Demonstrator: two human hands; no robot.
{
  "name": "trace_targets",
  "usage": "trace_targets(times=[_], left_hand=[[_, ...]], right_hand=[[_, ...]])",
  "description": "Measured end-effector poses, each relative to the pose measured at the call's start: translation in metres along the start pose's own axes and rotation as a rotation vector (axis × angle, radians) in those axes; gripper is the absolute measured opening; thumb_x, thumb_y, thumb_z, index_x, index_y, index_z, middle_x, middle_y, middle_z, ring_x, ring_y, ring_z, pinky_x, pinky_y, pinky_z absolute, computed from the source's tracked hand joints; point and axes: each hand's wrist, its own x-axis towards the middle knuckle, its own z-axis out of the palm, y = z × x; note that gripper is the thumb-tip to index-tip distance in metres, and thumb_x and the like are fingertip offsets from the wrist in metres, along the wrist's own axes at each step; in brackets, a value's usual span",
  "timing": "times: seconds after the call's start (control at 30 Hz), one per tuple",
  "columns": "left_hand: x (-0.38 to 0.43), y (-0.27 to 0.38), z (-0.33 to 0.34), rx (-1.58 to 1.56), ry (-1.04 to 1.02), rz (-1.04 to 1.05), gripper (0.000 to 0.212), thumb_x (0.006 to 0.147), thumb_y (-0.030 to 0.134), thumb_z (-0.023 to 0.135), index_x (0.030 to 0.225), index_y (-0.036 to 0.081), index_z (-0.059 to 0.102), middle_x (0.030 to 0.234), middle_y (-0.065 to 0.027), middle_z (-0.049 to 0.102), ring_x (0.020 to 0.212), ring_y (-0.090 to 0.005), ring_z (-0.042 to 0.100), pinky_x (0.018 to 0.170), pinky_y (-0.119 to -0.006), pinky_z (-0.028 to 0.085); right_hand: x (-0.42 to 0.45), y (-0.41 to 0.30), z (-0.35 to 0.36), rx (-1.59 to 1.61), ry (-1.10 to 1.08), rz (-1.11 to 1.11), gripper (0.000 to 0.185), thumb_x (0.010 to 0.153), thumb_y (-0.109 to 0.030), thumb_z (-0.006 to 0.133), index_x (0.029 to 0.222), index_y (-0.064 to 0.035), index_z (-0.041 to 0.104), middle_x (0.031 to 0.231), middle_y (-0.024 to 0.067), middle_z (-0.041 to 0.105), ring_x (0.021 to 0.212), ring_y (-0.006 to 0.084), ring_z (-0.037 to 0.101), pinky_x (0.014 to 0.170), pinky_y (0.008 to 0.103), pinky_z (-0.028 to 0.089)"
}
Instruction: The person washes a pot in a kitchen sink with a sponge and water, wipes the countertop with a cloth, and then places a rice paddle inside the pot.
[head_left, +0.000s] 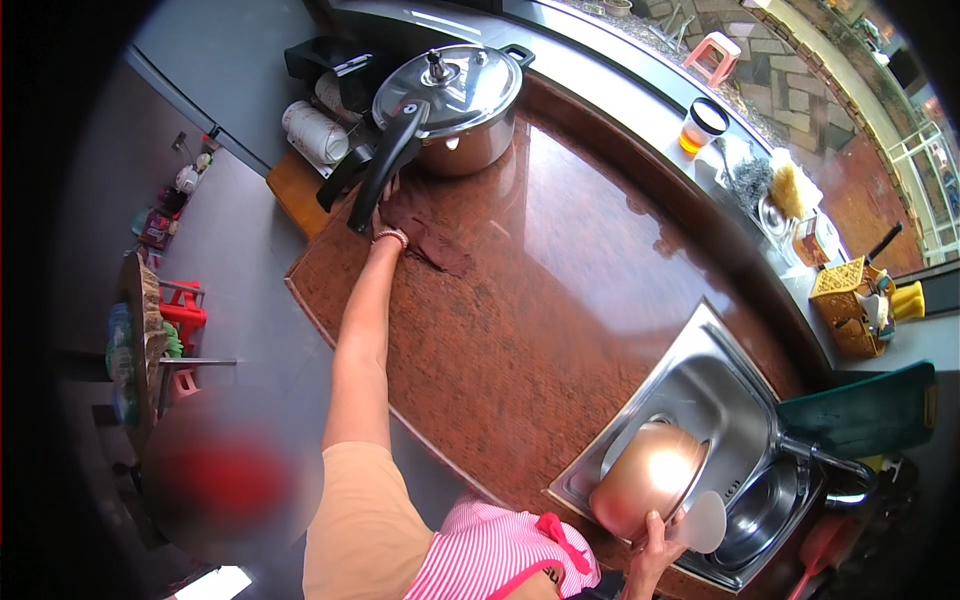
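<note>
My left hand (384, 211) is on the brown stone countertop (510, 352), mostly hidden behind the black handle of a steel pressure cooker (457, 97). It lies against a crumpled dark reddish-brown cloth (431, 236); its grip cannot be made out. Low on the right, my right hand (658, 546) holds a copper-coloured metal pot (649, 476) by its lower side, thumb on the outside. The pot is tilted over the near basin of the steel sink (694, 337). Beside those fingers is a pale, translucent rounded thing (706, 523); whether the hand holds it is unclear.
A second sink basin (761, 510) and a faucet (825, 456) lie to the right, near a green board or tray (862, 409). The windowsill bears a glass (703, 126) and a gold utensil basket (847, 304). White cups (315, 131) stand left of the cooker.
</note>
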Motion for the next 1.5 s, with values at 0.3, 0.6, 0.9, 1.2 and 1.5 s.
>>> trace_targets(times=[0.3, 0.6, 0.9, 1.2, 1.5], left_hand=[[0.036, -0.027, -0.034, -0.469, -0.189, 0.115, 0.049, 0.08, 0.033, 0.048, 0.121, 0.007, 0.05, 0.13, -0.0171, 0.043, 0.122, -0.0295, 0.036, 0.104, -0.036, 0.027], [-0.003, -0.025, -0.093, -0.356, -0.247, 0.146, 0.051, 0.079, 0.033, 0.049, 0.122, 0.007, 0.043, 0.131, -0.0138, 0.039, 0.122, -0.0277, 0.034, 0.104, -0.035, 0.024], [-0.173, -0.048, -0.078, -0.402, -0.338, 0.003, 0.07, 0.081, 0.054, 0.042, 0.139, 0.02, 0.024, 0.148, -0.0026, -0.001, 0.135, -0.0289, 0.004, 0.098, -0.064, 0.013], [-0.392, 0.02, -0.136, -0.494, -0.257, 0.082, 0.074, 0.079, 0.058, 0.04, 0.138, 0.016, 0.026, 0.145, -0.0202, -0.001, 0.131, -0.0455, 0.005, 0.098, -0.065, 0.013], [-0.454, 0.121, -0.192, -0.6, -0.205, 0.234, 0.086, 0.071, 0.063, 0.05, 0.138, 0.015, 0.026, 0.144, -0.0244, 0.0, 0.13, -0.0474, 0.004, 0.104, -0.054, 0.009]], right_hand=[[0.01, -0.008, 0.027, -0.042, 0.032, 0.082, 0.027, 0.078, -0.005, 0.055, 0.103, 0.0041, 0.048, 0.064, 0.0017, 0.051, 0.039, 0.0058, 0.039, 0.034, 0.0181, 0.028], [0.002, -0.031, 0.014, -0.102, -0.029, 0.047, 0.025, 0.078, -0.008, 0.056, 0.099, 0.0036, 0.051, 0.06, 0.0002, 0.048, 0.039, 0.0055, 0.038, 0.035, 0.0184, 0.026], [-0.008, -0.03, -0.018, -0.073, -0.118, -0.163, 0.035, 0.077, -0.005, 0.056, 0.11, 0.0074, 0.051, 0.096, 0.0102, 0.057, 0.085, 0.0163, 0.054, 0.08, 0.0272, 0.041], [-0.038, -0.017, -0.062, 0.11, -0.223, -0.229, 0.034, 0.076, -0.002, 0.057, 0.109, 0.0063, 0.052, 0.098, 0.011, 0.058, 0.085, 0.017, 0.056, 0.078, 0.0272, 0.044], [-0.066, -0.003, -0.119, 0.123, -0.243, -0.299, 0.034, 0.074, -0.002, 0.056, 0.107, 0.0075, 0.053, 0.097, 0.0106, 0.059, 0.086, 0.0174, 0.056, 0.079, 0.0277, 0.043]])
